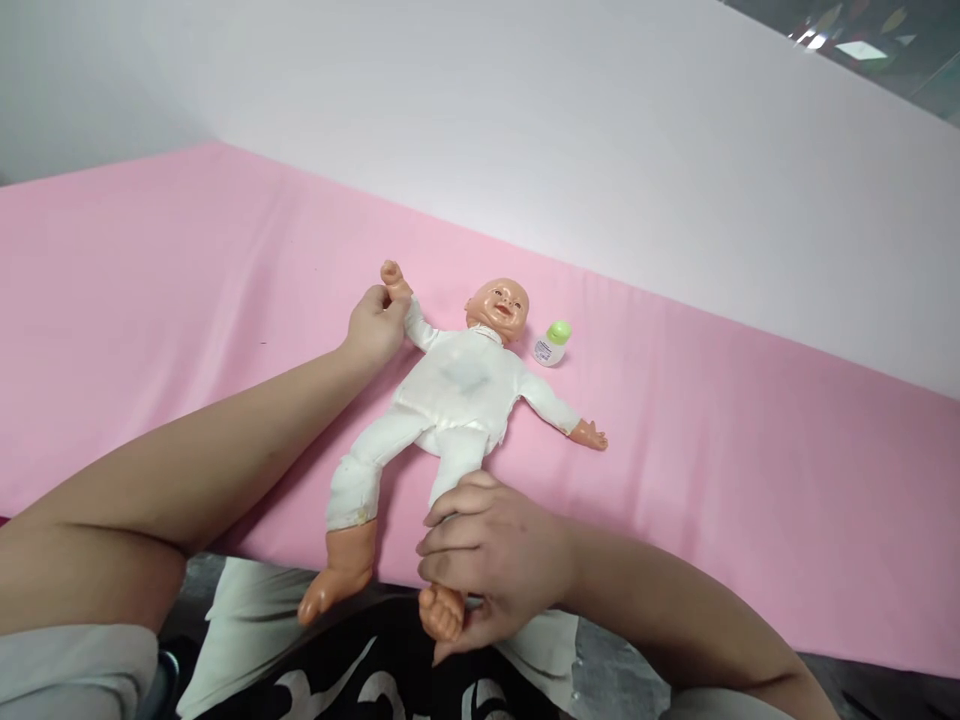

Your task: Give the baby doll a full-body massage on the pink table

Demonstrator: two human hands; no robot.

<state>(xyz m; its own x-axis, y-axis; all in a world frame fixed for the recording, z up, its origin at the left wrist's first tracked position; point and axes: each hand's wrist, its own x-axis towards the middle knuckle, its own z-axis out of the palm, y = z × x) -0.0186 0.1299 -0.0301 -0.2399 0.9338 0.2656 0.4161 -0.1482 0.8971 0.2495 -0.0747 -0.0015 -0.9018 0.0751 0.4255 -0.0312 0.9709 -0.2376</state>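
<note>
Holding a soft-bodied baby doll (457,372) at two ends: left hand (377,325) closed round one wrist (400,288), right hand (504,550) wrapped over the opposite leg (459,456), presumably to steady it. Doll lies face-up on pink table cover (720,460); green-capped bottle (553,344) beside its head (502,308), apparently kept handy.

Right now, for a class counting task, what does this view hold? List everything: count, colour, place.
Doll: 1, white body with orange-tan head, hands and feet, face up on the cover
Bottle: 1, whitish with green cap, beside the doll's head
Cover: 1, pink, under the doll
Wall or panel: 1, white, behind the cover
Glassy area: 1, dark, top right
Trousers: 1 pair, pale, bottom
Top: 1, black with white markings, bottom centre
Left hand: 1, bare, gripping the doll's right arm
Right hand: 1, bare, around the doll's left lower leg
</note>
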